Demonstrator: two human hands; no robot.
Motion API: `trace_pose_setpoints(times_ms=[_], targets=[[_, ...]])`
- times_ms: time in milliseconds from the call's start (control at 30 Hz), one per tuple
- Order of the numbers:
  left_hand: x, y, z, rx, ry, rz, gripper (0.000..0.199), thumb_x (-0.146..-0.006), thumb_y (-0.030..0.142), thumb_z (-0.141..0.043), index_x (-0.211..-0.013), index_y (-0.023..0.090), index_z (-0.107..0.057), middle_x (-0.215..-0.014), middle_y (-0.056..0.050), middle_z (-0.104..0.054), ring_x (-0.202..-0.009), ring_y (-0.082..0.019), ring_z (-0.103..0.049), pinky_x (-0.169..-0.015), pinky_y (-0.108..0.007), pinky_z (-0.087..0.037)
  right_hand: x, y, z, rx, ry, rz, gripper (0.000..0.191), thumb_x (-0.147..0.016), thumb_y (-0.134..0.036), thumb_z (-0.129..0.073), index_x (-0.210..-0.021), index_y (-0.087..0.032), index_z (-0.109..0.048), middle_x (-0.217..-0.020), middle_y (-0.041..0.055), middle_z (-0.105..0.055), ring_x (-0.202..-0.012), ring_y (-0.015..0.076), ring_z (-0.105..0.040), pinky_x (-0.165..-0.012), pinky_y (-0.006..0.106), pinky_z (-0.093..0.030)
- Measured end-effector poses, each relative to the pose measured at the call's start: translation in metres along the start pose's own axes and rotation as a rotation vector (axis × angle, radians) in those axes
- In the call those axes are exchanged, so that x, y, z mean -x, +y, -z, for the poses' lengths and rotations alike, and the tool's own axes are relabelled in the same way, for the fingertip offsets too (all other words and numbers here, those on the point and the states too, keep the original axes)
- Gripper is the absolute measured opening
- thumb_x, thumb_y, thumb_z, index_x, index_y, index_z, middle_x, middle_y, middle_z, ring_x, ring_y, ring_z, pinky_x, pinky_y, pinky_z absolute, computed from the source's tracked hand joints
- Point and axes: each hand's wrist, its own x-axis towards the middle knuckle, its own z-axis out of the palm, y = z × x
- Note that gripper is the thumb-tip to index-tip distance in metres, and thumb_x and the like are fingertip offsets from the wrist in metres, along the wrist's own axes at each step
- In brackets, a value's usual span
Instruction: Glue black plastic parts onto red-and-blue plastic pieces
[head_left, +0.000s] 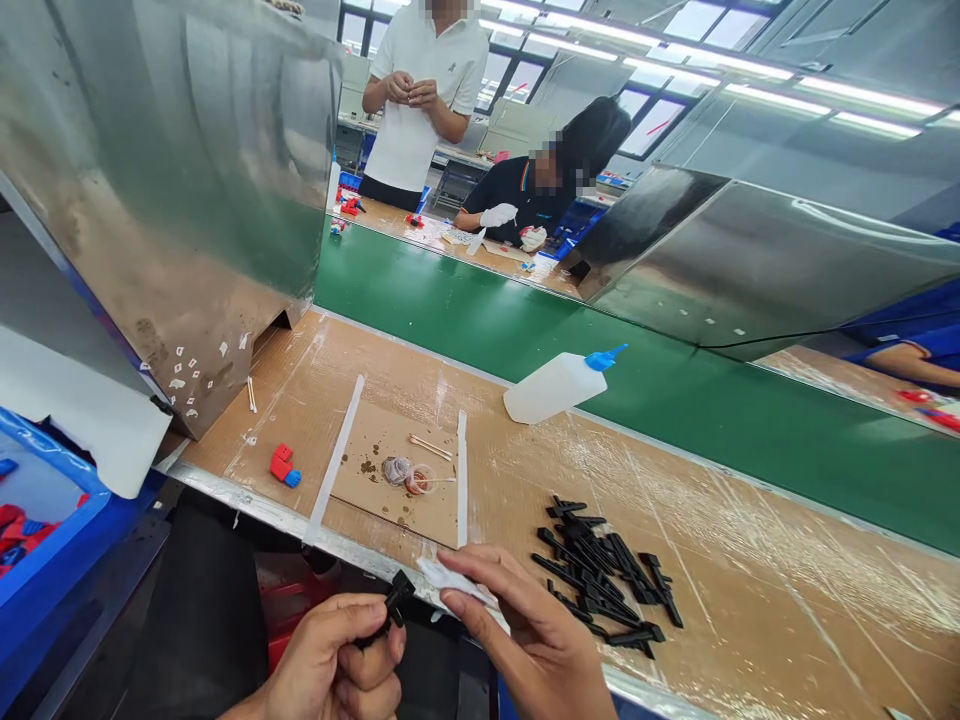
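Note:
My left hand (330,650) pinches a small black plastic piece (400,595) between thumb and fingers, just off the table's front edge. Its lower part is hidden in my fist. Close beside it, my right hand (536,640) grips a folded white tissue (450,578) between thumb and fingers; tissue and black piece look slightly apart. To the right of my right hand lies a loose pile of black plastic pieces (596,570), shaped like small toy guns. Ahead of my hands is a cardboard sheet (375,430) with small round dishes (397,470) and cotton swabs (430,447).
A white squeeze bottle (551,388) with a blue tip lies by the green belt (450,310). A red and blue toy part (282,463) sits left of the cardboard. A blue bin (60,520) and metal hood (187,200) stand left. Two people (424,100) work across the belt.

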Motion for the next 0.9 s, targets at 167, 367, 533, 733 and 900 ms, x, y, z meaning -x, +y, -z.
trace_pose_setpoints(times_ms=[167,367,533,733,900], targets=[[-0.003,-0.003,0.002,-0.119,0.06,-0.028,0.034,-0.082,0.045,-0.065,-0.074,0.012,-0.061,-0.04,0.014,-0.019,-0.031,-0.002,-0.01,-0.035,-0.019,-0.009,0.001,0.007,-0.009,0.341,-0.105,0.334,0.031,-0.093,-0.013,-0.057,-0.119,-0.029,-0.065,-0.094,0.0043,-0.063,-0.079,0.0134,-0.062,-0.067,0.023,-0.055],[-0.001,-0.01,0.002,-0.56,0.204,-0.14,0.043,-0.084,0.058,-0.06,-0.079,0.015,-0.058,-0.047,0.011,-0.029,-0.038,-0.004,-0.017,-0.038,-0.023,-0.012,0.003,0.006,-0.023,0.469,-0.145,0.426,0.027,-0.098,-0.011,-0.044,-0.119,-0.018,-0.059,-0.103,0.0072,-0.071,-0.094,0.0175,-0.067,-0.085,0.03,-0.059],[0.003,-0.021,0.01,-0.763,0.294,-0.167,0.049,-0.084,0.057,-0.061,-0.111,0.016,-0.063,-0.051,0.006,-0.04,-0.046,-0.01,-0.03,-0.045,-0.027,-0.019,0.009,0.01,-0.034,0.524,-0.01,0.427,0.027,-0.095,-0.007,-0.046,-0.116,-0.016,-0.059,-0.099,0.0066,-0.073,-0.091,0.0187,-0.069,-0.083,0.03,-0.059],[0.004,-0.009,0.013,-0.325,0.065,0.007,0.082,-0.084,0.056,-0.061,-0.15,0.023,-0.024,-0.046,0.013,-0.025,-0.039,-0.008,-0.014,-0.043,-0.022,-0.013,0.014,0.014,-0.022,0.33,0.282,0.095,0.018,-0.093,-0.015,-0.058,-0.107,-0.024,-0.065,-0.098,0.0039,-0.073,-0.091,0.0179,-0.07,-0.084,0.03,-0.058],[0.006,0.01,0.011,-0.05,-0.175,0.135,0.089,-0.077,0.081,-0.042,-0.133,0.013,-0.053,-0.043,0.013,-0.023,-0.032,-0.005,-0.007,-0.035,-0.018,-0.011,0.025,0.015,-0.031,0.127,0.388,-0.023,0.016,-0.091,-0.019,-0.062,-0.103,-0.024,-0.07,-0.097,0.006,-0.064,-0.089,0.0184,-0.065,-0.073,0.027,-0.058]])
